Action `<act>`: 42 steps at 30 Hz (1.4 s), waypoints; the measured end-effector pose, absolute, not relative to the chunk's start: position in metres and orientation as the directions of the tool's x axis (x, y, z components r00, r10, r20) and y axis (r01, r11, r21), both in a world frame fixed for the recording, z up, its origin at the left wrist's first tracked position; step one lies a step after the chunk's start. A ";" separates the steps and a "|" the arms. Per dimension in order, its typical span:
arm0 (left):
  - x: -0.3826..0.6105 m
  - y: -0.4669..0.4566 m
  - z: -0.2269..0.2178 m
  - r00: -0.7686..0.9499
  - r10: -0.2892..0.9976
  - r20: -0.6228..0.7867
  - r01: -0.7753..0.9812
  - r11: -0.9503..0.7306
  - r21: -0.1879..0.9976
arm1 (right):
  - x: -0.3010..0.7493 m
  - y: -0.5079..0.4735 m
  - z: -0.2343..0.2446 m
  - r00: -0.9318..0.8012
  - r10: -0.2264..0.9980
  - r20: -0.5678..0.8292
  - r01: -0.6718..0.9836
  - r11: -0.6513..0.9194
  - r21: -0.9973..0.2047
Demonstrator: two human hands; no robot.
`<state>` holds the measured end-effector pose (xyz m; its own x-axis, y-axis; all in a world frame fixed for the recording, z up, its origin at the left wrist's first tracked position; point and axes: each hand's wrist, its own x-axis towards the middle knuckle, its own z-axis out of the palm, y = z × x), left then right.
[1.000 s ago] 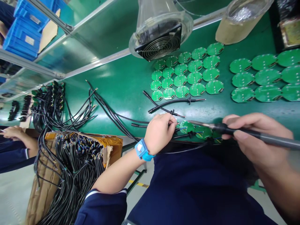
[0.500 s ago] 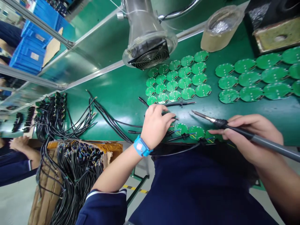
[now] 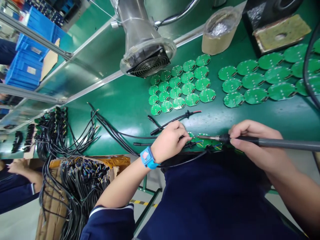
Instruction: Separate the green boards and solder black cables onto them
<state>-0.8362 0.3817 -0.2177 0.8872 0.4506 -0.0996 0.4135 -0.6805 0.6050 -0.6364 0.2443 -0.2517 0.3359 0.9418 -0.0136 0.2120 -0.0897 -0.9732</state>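
My right hand (image 3: 252,141) grips a soldering iron (image 3: 280,142) by its dark handle. Its tip points left, over one of the green round circuit boards (image 3: 203,139) along the table's front edge. My left hand (image 3: 172,140), with a blue wrist strap above it, pinches thumb and fingers together at the left end of that front row. A black cable (image 3: 143,144) runs in under this hand; its end is hidden by the fingers. Coloured wires join black cables to the boards beside the iron. Another black cable (image 3: 172,120) with a red wire end lies just behind my left hand.
Rows of round green boards (image 3: 178,102) cover the table ahead, more at right (image 3: 252,80). Above hangs a fume extractor (image 3: 150,63). A solder cup (image 3: 216,40) and sponge (image 3: 281,35) stand behind. Cables fill a box (image 3: 52,196) at left, near a co-worker's hand (image 3: 18,165).
The soldering iron has come down and left, its tip now at a front board. My left hand has moved slightly right and down, its fingertips closing near the boards. The view has shifted somewhat.
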 end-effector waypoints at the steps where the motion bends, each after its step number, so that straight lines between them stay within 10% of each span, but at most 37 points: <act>1: -0.836 0.381 -0.219 0.881 0.463 -0.098 0.420 -0.668 0.614 | -0.637 0.245 -0.249 0.323 0.947 -0.008 0.233 -0.088 -0.969; 21: -0.832 0.374 -0.220 0.796 0.596 -0.109 0.495 -0.537 0.683 | -0.641 0.251 -0.241 0.286 0.958 0.025 0.422 -0.102 -0.901; 42: -0.829 0.378 -0.217 0.800 0.581 -0.150 0.516 -0.539 0.666 | -0.639 0.245 -0.246 0.337 0.940 -0.051 0.208 -0.127 -0.970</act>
